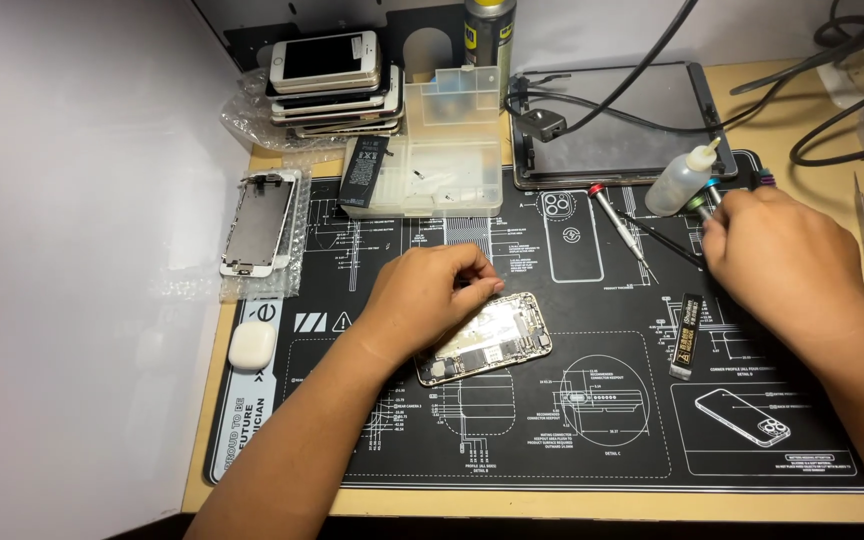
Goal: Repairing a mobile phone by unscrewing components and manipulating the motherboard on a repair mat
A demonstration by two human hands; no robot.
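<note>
Left hand lies flat, fingers closed down on the opened phone, pinning it mid-mat on the black repair mat. Right hand is curled around the screwdriver handles at the mat's right edge; whether it grips one, I cannot tell.

Risks, as I judge them: the right hand sits just beside the small squeeze bottle, so a nudge could tip it; pressure on the exposed board could damage it.

Counts: one opened phone, one loose red-tipped screwdriver, one bottle, one stack of phones, one detached screen, one white case.
</note>
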